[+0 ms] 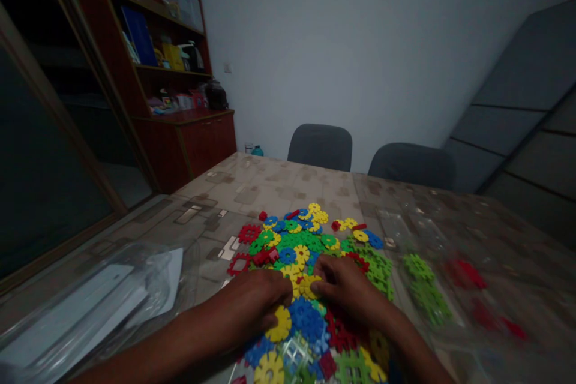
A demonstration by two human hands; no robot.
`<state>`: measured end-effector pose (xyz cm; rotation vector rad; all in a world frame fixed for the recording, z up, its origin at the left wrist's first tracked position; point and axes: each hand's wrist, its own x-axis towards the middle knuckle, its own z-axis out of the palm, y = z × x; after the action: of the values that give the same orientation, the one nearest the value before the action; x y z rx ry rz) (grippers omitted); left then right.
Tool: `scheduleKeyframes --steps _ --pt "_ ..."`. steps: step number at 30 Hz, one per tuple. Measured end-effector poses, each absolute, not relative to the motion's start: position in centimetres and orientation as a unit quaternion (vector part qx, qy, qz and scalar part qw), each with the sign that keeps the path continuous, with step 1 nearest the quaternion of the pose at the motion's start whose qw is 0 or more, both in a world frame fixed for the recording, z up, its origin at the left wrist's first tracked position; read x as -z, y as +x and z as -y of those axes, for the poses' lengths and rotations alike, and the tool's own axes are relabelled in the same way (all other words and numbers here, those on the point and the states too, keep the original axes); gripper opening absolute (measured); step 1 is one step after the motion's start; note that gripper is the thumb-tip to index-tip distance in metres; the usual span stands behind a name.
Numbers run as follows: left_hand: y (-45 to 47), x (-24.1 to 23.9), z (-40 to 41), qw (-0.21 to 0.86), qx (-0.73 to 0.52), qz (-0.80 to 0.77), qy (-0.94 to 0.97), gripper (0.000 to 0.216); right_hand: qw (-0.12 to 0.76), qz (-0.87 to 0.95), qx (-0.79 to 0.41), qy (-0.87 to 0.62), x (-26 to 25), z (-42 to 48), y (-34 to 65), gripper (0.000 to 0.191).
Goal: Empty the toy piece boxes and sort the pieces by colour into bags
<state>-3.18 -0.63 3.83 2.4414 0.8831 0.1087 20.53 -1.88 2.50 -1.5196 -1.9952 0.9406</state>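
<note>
Pieces of notched plastic [294, 271] in yellow, blue, green and red lie heaped on a patterned table [270, 183], beneath a person's two bare hands. The left hand [269, 289], reaching in from 8 o'clock, hovers low with its fingers bent; whether it grips anything cannot be told. A yellow notched disc [279, 324] shows just under it. The right hand [338, 281], entering from 4 o'clock, has thumb and forefinger at the edge of a yellow piece [308, 288] near the heap's center, though whether they are clamped on it is unclear. The hands are near each other but apart. Red square frames [240, 264] sit at the heap's 10 o'clock side, and a blue disc [374, 239] lies at 2 o'clock. Light-green pieces [425, 288] in clear plastic rest at 3 o'clock, red ones [470, 273] beyond. Clear packaging [148, 294] lies at 9 o'clock, gray chairs [320, 147] stand at 12 and 2, and a wooden cabinet [207, 143] at 10.
</note>
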Motion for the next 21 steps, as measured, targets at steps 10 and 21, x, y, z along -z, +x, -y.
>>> scheduleKeyframes --steps 10,21 --pt "-3.8 -4.1 -0.7 0.268 -0.117 -0.37 0.882 0.006 0.282 0.703 -0.401 -0.515 -3.3 1.9 21.2 0.015" --pt "-2.6 -4.0 -0.9 0.53 -0.269 -0.392 0.702 0.018 0.384 0.598 -0.561 -0.424 -3.5 2.8 18.4 0.035"
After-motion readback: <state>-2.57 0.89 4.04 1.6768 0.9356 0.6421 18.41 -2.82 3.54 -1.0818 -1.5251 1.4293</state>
